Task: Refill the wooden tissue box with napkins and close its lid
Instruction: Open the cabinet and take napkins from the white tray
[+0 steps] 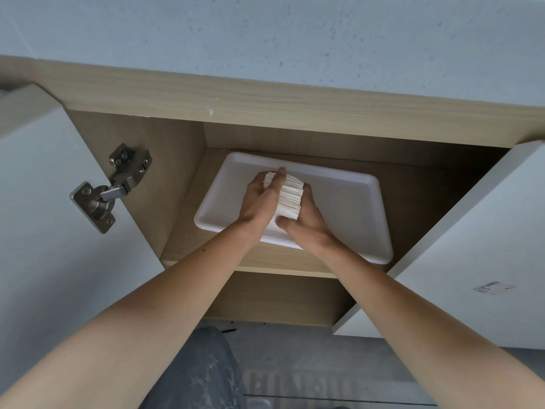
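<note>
Left hand [263,199], right hand [306,222] — both clamped on napkin stack [290,196]; above white tray [348,202], open cabinet

White napkin stack [290,195] — folded edges fanned, upright — over a white tray [348,202] inside the cabinet.

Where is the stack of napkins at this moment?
The stack of napkins sits mid-frame in the head view, held between the left hand and right hand, over the white tray inside the open cabinet.

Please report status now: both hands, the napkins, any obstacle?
Left hand and right hand both clamped on napkin stack. Stack over white tray inside open cabinet. Tissue box not in view. No obstacle seen.
</note>
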